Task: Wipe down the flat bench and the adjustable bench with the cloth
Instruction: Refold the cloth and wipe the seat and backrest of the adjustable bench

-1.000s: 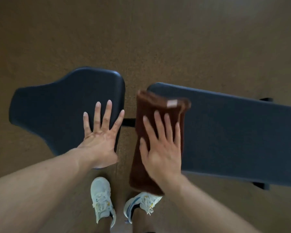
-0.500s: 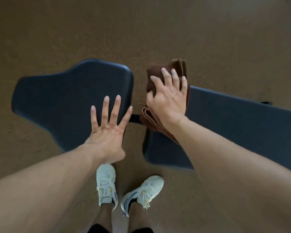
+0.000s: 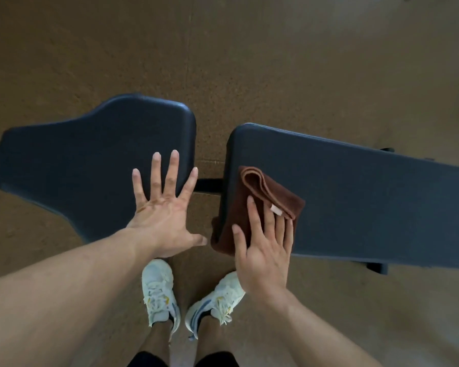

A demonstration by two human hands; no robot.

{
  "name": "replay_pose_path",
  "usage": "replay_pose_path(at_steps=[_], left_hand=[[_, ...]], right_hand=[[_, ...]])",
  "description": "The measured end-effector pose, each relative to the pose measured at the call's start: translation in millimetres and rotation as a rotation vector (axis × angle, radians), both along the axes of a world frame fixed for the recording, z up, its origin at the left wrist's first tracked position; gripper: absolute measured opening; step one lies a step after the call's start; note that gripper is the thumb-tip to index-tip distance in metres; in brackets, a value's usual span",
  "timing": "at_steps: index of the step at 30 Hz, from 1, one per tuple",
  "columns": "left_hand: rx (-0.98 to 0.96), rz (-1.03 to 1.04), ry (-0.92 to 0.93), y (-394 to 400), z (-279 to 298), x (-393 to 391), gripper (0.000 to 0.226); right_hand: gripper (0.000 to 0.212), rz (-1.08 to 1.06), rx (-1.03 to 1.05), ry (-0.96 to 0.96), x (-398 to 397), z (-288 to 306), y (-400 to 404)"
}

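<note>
A bench with two dark blue pads lies below me: a seat pad (image 3: 77, 154) on the left and a long back pad (image 3: 368, 197) on the right, joined by a black bar (image 3: 208, 185). A folded brown cloth (image 3: 252, 205) lies on the back pad's near-left corner and hangs over its edge. My right hand (image 3: 263, 250) presses flat on the cloth's near part, fingers spread. My left hand (image 3: 162, 207) rests flat on the seat pad's right side, fingers apart, holding nothing.
Brown speckled floor (image 3: 249, 62) surrounds the bench. My two feet in white sneakers (image 3: 159, 290) stand right in front of the gap between the pads. A black frame foot (image 3: 376, 267) sticks out under the back pad's near edge.
My right hand has pulled the cloth from the back pad's far-left corner back toward me to its near-left corner. The left hand has stayed flat on the seat pad.
</note>
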State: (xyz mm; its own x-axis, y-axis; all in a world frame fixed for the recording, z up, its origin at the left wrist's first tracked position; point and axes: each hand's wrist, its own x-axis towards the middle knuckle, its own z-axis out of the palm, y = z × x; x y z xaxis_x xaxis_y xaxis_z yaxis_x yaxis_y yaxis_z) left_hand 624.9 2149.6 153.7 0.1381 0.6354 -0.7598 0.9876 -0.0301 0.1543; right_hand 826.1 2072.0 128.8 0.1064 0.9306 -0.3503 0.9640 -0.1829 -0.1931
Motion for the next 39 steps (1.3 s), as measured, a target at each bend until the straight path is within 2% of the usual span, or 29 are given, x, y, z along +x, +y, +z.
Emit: replay_pose_path(at_steps=[5,8,10,13,15,17,19,21,23,28,33,36,39], left_hand=[[0.067,-0.001,0.002,-3.1,-4.2,1.8,0.139],[0.095,0.01,-0.013,-4.0,-9.0,1.6,0.13],[0.101,0.039,-0.035,-3.5,-8.8,2.0,0.115],[0.184,0.136,-0.012,-8.1,-4.5,13.2,0.09],[0.224,0.265,-0.067,-4.5,5.4,37.7,0.083],[0.193,0.425,-0.226,16.1,14.7,72.6,0.079],[0.075,0.683,-0.331,50.4,16.9,107.6,0.081],[-0.102,1.025,-0.415,83.7,14.4,134.8,0.09],[-0.163,1.204,-0.404,99.7,2.6,152.5,0.098],[-0.095,1.231,-0.263,103.3,-9.7,165.2,0.096],[-0.056,1.221,-0.193,104.1,-13.0,169.6,0.099],[-0.024,1.211,-0.147,104.3,-14.3,173.3,0.1],[-0.032,1.218,-0.148,104.8,-12.4,171.8,0.1]], right_hand=[[0.065,-0.068,0.059,-0.018,10.6,-6.4,102.7],[0.065,-0.086,0.019,-0.028,20.1,-13.1,154.5],[0.065,-0.058,0.043,-0.041,22.8,-15.7,143.2],[0.065,-0.125,0.093,-0.016,25.0,-10.6,78.2],[0.065,-0.195,0.044,-0.023,26.8,-5.4,38.6],[0.067,-0.243,-0.006,-0.04,28.4,-1.0,22.5],[0.068,-0.27,-0.023,-0.05,28.1,-2.4,27.0],[0.068,-0.268,-0.013,-0.048,30.6,-4.6,38.1],[0.068,-0.249,0.005,-0.044,37.9,-7.2,53.3],[0.066,-0.199,0.044,-0.038,68.1,-12.4,124.7],[0.064,-0.001,0.072,-0.021,91.5,-13.9,185.1],[0.063,0.065,0.112,-0.012,96.2,-14.3,180.9],[0.064,0.045,0.157,-0.018,99.9,-9.2,121.8]])
